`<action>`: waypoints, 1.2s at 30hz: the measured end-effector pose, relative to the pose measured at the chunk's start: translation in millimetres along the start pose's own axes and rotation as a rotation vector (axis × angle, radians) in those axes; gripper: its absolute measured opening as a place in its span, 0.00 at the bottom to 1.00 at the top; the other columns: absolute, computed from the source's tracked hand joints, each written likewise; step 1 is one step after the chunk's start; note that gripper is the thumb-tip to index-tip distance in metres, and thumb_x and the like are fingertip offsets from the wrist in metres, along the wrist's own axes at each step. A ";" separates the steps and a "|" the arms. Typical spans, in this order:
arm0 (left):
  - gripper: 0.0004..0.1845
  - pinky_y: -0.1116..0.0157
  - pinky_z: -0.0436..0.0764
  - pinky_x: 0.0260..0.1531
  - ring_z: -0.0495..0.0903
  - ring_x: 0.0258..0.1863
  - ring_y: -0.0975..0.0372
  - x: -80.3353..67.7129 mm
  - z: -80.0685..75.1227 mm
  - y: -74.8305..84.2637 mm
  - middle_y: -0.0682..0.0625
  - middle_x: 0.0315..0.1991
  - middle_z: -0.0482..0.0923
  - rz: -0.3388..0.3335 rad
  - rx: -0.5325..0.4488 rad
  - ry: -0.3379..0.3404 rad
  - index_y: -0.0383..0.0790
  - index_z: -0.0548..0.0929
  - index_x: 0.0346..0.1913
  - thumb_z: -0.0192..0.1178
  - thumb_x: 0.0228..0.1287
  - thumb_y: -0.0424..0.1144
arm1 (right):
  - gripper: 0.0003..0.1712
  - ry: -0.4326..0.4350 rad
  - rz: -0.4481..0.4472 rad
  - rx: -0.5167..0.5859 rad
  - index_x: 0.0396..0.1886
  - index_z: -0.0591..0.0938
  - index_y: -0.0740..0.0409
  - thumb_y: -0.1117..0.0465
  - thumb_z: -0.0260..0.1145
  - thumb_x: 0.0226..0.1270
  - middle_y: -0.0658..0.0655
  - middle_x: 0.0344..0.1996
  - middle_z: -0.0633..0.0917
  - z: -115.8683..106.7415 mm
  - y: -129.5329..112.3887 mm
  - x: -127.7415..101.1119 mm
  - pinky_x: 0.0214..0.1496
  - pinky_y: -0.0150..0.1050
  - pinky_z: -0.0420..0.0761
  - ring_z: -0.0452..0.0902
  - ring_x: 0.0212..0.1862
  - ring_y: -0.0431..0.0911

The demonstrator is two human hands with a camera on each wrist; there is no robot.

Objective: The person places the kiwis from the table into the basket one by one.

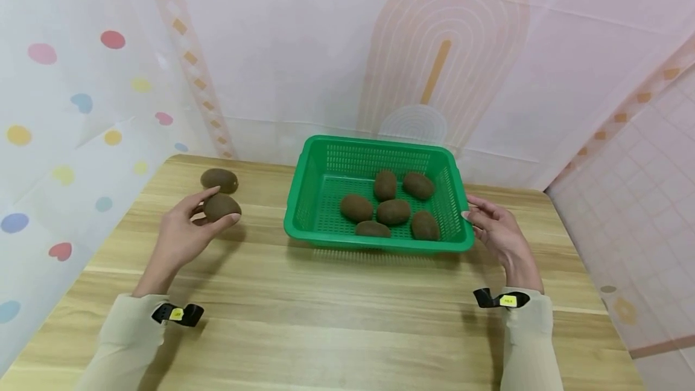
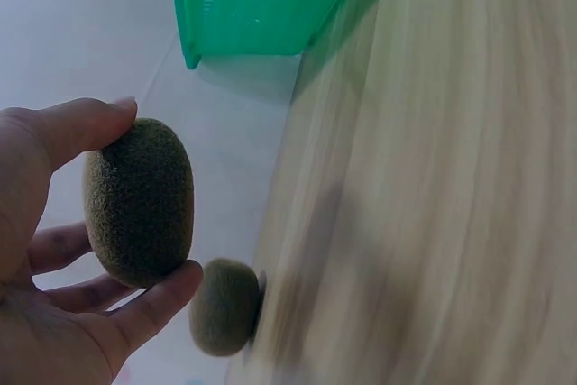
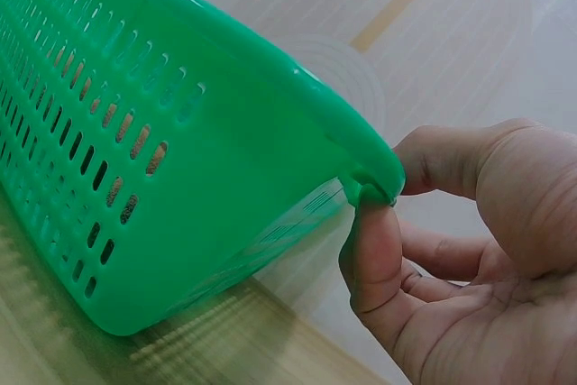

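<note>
Pinching one kiwi (image 1: 221, 206) in the left hand (image 1: 181, 235), thumb and fingertips curled round it, near the table's (image 1: 336, 300) left edge; gripping the green basket's (image 1: 320, 169) right rim with the right hand (image 1: 496, 231); probably handling light, fuzzy, bruisable, best cradled round the middle; counting eight kiwis: six inside the basket, one held, one lying (image 1: 219, 180) toward the far-left corner.

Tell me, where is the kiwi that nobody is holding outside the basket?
In the head view, the loose brown fuzzy kiwi lies on the wooden table at far left, just behind the left hand, left of the green plastic basket.
</note>
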State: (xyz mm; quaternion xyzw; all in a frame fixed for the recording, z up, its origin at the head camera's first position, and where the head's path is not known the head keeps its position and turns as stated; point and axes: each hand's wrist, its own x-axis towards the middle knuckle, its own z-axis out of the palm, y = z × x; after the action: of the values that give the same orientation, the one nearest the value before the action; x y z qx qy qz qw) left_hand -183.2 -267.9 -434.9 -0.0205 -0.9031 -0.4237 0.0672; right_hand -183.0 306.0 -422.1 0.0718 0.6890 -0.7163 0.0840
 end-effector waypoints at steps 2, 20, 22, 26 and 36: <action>0.42 0.87 0.73 0.38 0.79 0.60 0.38 2.0 2.0 3.7 0.32 0.71 0.69 0.008 -0.007 0.002 0.43 0.71 0.76 0.72 0.63 0.56 | 0.37 0.000 0.001 0.002 0.78 0.62 0.66 0.63 0.65 0.75 0.44 0.43 0.82 0.1 -0.2 -0.6 0.45 0.26 0.84 0.81 0.43 0.34; 0.40 0.88 0.75 0.43 0.80 0.62 0.45 16.4 15.7 31.9 0.40 0.67 0.74 0.045 -0.076 0.006 0.50 0.73 0.75 0.72 0.62 0.57 | 0.39 0.011 0.021 -0.004 0.79 0.62 0.64 0.61 0.66 0.75 0.44 0.44 0.81 -0.1 -2.5 -2.2 0.45 0.25 0.83 0.80 0.43 0.34; 0.40 0.87 0.75 0.43 0.80 0.62 0.46 18.7 16.3 35.8 0.41 0.68 0.74 0.048 -0.089 0.001 0.51 0.72 0.75 0.72 0.62 0.57 | 0.39 0.010 0.021 -0.006 0.79 0.62 0.64 0.61 0.66 0.75 0.44 0.44 0.81 0.1 -3.2 -2.1 0.45 0.25 0.83 0.80 0.43 0.34; 0.39 0.87 0.77 0.44 0.80 0.63 0.48 23.7 19.7 45.2 0.43 0.69 0.74 0.046 -0.139 -0.011 0.51 0.73 0.74 0.72 0.62 0.57 | 0.39 0.005 0.013 0.001 0.79 0.61 0.65 0.63 0.66 0.75 0.44 0.43 0.82 0.5 -3.8 -1.8 0.44 0.25 0.83 0.81 0.43 0.34; 0.36 0.82 0.81 0.47 0.82 0.59 0.49 31.6 32.8 72.3 0.44 0.68 0.76 0.131 -0.210 -0.020 0.49 0.76 0.73 0.74 0.62 0.49 | 0.39 -0.002 0.009 0.008 0.79 0.61 0.66 0.63 0.66 0.75 0.44 0.42 0.83 0.5 -2.5 -1.0 0.44 0.25 0.84 0.82 0.42 0.34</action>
State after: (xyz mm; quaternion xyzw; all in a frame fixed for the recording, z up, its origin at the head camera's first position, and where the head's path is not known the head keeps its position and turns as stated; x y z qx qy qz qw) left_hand -211.2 -197.0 -396.1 -0.0906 -0.8509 -0.5106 0.0833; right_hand -182.5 305.6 -419.5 0.0744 0.6858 -0.7186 0.0877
